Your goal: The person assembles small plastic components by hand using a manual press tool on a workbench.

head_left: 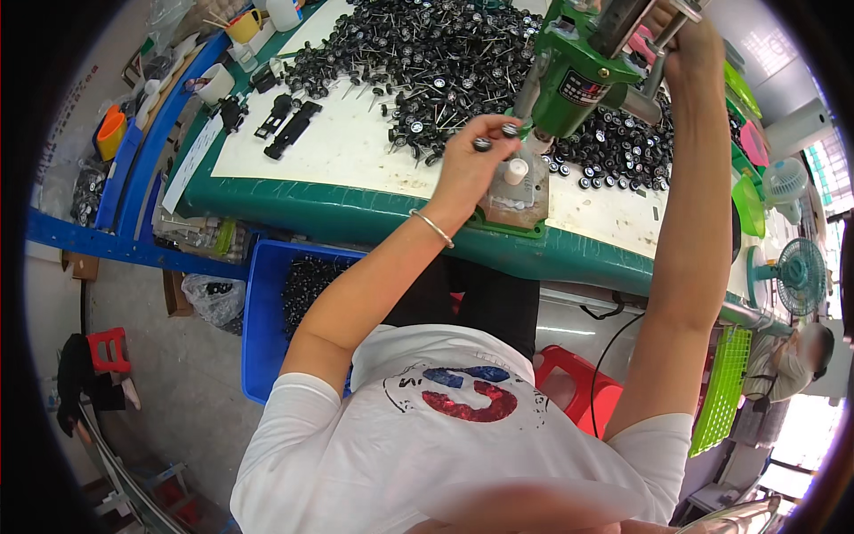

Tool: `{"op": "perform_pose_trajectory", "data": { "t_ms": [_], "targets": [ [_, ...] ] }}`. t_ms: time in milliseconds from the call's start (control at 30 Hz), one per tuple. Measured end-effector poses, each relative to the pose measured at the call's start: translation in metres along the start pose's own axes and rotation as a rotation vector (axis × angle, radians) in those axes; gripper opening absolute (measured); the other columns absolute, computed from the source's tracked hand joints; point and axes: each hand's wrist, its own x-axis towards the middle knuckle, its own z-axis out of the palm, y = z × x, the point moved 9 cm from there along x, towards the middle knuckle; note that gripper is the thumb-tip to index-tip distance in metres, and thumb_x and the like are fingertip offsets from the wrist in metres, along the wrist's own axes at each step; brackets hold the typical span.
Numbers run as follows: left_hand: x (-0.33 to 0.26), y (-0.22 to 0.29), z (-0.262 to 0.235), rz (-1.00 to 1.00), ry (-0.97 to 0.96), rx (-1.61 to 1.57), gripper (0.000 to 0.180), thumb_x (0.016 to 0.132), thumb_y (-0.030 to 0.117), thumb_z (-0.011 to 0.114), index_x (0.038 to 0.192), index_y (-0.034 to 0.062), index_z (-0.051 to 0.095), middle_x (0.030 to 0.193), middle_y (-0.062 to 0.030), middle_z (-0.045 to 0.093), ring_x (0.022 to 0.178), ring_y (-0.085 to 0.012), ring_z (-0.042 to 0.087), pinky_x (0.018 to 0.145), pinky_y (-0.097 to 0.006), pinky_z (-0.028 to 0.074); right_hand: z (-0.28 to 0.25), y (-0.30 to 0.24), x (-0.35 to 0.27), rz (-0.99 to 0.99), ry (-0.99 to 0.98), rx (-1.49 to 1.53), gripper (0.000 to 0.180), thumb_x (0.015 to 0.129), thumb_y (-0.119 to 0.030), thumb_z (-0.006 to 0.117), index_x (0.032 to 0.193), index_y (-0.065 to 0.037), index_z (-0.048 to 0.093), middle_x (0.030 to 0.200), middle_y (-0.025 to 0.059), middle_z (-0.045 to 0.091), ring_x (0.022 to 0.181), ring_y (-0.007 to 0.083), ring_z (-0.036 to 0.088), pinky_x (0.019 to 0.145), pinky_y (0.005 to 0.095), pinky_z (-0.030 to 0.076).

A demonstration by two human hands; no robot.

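Note:
My left hand (470, 165) is closed on a small black wheel pair (481, 144), its two silver-centred wheels showing at the fingertips. It is beside the head of a green hand press (569, 84), above the metal base plate (525, 214). A short white round peg (515, 172) stands on that base, just below my fingers. My right arm reaches up past the press, and my right hand (683, 40) is closed around its lever (669, 31). The lever partly hides these fingers at the upper edge.
A big heap of black wheels on metal axles (427, 62) covers the table behind the press. Black toy chassis (292, 129) lie at the left. A blue bin (267, 311) of small black parts stands below the table. Another person (792, 365) sits at the far right.

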Motion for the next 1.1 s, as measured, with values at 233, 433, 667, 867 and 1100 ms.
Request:
{"op": "perform_pose_trajectory", "data": {
  "t_ms": [233,433,667,867,1100],
  "targets": [
    [0.012,0.004,-0.117,-0.084,0.244,-0.216,0.018,0.087,0.008,0.065,0.103,0.0016,0.06,0.072,-0.0021,0.056,0.057,-0.0094,0.051,0.053,-0.023,0.043,-0.074,0.049,0.008,-0.045,0.001,-0.05,0.017,0.086,-0.019,0.065,0.096,-0.006,0.064,0.077,0.0015,0.058,0.056,0.0105,0.051,0.051,0.0211,0.038],
    [0.008,0.009,-0.172,-0.274,0.218,0.401,0.025,0.082,0.016,0.072,0.102,0.0014,0.067,0.075,-0.0023,0.062,0.057,-0.0063,0.051,0.049,-0.02,0.038,-0.105,0.152,-0.082,-0.068,-0.425,-0.856,0.018,0.084,-0.02,0.066,0.097,-0.007,0.066,0.087,0.0063,0.067,0.068,0.018,0.061,0.061,0.0301,0.047],
    [0.015,0.011,-0.148,-0.04,0.141,1.067,0.025,0.072,0.018,0.076,0.092,0.0047,0.069,0.074,-0.0085,0.067,0.064,-0.0165,0.061,0.063,-0.029,0.049,-0.09,0.182,-0.135,-0.329,-0.554,-1.349,0.01,0.08,-0.015,0.065,0.089,-0.009,0.065,0.091,0.0065,0.061,0.091,0.0269,0.057,0.078,0.0401,0.041],
    [0.016,0.013,-0.156,-0.089,0.169,1.08,0.019,0.073,0.018,0.075,0.087,0.0055,0.068,0.071,-0.0078,0.066,0.064,-0.0189,0.062,0.063,-0.03,0.049,-0.093,0.181,-0.132,-0.353,-0.545,-1.366,0.008,0.081,-0.013,0.065,0.088,-0.009,0.064,0.091,0.0051,0.062,0.089,0.0254,0.057,0.081,0.0384,0.039],
    [-0.004,0.031,-0.163,0.026,0.244,0.987,0.019,0.076,0.011,0.073,0.092,0.0048,0.067,0.084,-0.0048,0.066,0.062,-0.0141,0.056,0.06,-0.028,0.047,-0.079,0.157,-0.131,-0.091,-0.435,-0.894,0.02,0.081,-0.002,0.066,0.1,0.0,0.063,0.095,0.0081,0.062,0.086,0.0182,0.061,0.08,0.0307,0.047]
  ]
}}
